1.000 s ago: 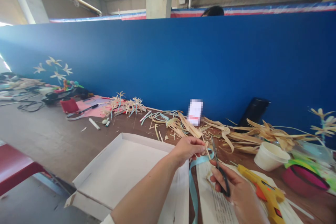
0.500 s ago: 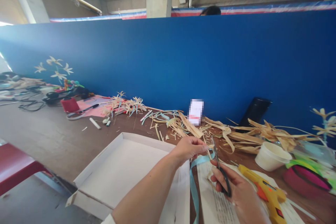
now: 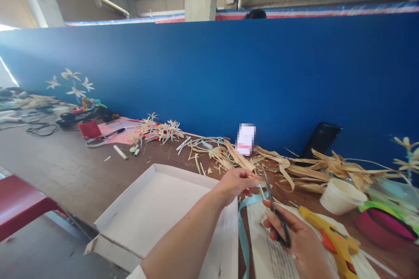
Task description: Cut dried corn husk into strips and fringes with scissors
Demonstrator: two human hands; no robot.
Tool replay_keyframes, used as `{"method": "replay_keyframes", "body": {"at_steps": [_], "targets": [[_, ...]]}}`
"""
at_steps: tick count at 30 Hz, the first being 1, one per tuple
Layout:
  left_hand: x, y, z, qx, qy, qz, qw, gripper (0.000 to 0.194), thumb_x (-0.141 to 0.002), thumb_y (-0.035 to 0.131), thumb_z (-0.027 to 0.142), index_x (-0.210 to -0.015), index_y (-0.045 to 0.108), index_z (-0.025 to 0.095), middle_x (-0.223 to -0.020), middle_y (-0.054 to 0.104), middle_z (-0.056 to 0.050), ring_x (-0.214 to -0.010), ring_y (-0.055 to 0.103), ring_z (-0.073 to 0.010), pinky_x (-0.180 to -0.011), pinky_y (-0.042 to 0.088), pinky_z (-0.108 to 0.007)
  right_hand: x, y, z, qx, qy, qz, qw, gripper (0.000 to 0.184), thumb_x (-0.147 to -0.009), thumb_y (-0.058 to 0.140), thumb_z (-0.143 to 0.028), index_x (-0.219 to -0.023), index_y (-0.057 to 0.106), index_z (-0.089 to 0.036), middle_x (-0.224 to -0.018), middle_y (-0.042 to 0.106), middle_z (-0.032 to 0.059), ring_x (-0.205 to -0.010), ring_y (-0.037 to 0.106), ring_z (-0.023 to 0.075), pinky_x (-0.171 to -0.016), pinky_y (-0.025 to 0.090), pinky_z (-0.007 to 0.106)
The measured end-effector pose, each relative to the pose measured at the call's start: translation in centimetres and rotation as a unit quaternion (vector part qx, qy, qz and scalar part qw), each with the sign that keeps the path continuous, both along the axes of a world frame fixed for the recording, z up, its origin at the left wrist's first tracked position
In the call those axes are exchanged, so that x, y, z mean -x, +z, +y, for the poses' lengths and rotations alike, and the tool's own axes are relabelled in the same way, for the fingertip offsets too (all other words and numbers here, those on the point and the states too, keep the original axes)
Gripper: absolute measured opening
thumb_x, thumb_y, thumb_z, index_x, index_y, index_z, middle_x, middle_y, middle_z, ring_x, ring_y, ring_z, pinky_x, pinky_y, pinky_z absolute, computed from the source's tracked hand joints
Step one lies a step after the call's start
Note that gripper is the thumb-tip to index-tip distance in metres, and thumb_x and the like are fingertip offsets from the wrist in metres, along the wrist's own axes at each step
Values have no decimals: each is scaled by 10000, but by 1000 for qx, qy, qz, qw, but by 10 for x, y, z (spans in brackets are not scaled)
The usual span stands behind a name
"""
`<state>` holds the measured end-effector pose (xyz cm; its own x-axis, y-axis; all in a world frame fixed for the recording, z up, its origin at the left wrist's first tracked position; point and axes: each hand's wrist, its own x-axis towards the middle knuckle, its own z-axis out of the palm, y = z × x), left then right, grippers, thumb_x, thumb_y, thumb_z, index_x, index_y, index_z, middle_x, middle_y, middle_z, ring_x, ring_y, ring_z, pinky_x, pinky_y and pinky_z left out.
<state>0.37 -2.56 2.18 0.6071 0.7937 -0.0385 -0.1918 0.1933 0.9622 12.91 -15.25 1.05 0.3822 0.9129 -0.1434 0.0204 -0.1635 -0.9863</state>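
My left hand (image 3: 231,186) is closed in a pinch on a thin pale husk strip (image 3: 261,189), most of which is hidden by the fingers. In my right hand (image 3: 296,235) is a pair of scissors (image 3: 278,217) with black handles, its blades pointing up and away beside the left fingertips. Whether the blades touch the strip, I cannot tell. A light blue ribbon (image 3: 242,231) loops behind the fingers and hangs down between the white box and a printed sheet (image 3: 276,259). Dried husks (image 3: 240,157) and small clippings lie just beyond my hands.
A shallow white cardboard box (image 3: 157,196) lies left. On the right are a yellow glue gun (image 3: 338,239), a white cup (image 3: 342,196) and a magenta bowl-like item (image 3: 386,226). Husk flowers (image 3: 163,130) and a marker (image 3: 120,152) lie farther left. A blue partition (image 3: 196,74) closes the back.
The pale piece at my left fingertips has turned and now shows less of itself. Both hands stay nearly in place. The view has shifted slightly; the head behind the partition has moved left.
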Motion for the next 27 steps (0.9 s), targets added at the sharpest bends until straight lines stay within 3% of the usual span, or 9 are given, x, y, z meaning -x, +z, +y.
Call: {"method": "replay_keyframes", "body": {"at_steps": [6, 15, 23, 27], "targets": [[0, 1, 0, 7, 17, -28, 999, 360, -547, 776, 376, -729, 615, 111, -606, 562, 0, -461, 463, -46, -444, 343, -182, 1, 4, -3, 11, 31, 6, 999, 432, -692, 650, -484, -1016, 675, -201, -639, 655, 12, -519, 505, 108, -520, 413, 222], [-2, 3, -1, 22, 18, -56, 998, 393, -511, 803, 347, -741, 597, 103, -631, 582, -8, -529, 525, -64, -550, 444, -211, 0, -2, -3, 26, 57, 27, 998, 477, -721, 640, -475, -1099, 627, -183, -652, 624, -1, -535, 491, 103, -497, 379, 210], [-1, 4, 0, 22, 21, -94, 995, 415, -608, 757, 233, -951, 570, 94, -690, 622, -48, -660, 614, -129, -595, 488, -229, 1, 3, -5, 31, 49, 31, 998, 532, -702, 643, -492, -1112, 615, -155, -639, 611, -2, -528, 481, 113, -502, 378, 228], [-2, 6, 0, 11, 36, -82, 996, 407, -656, 709, 151, -1024, 549, 86, -690, 617, -40, -651, 612, -122, -598, 498, -230, 1, 2, -4, 35, 56, 41, 997, 547, -679, 658, -501, -1108, 623, -163, -634, 607, -5, -525, 481, 115, -504, 379, 231]]}}
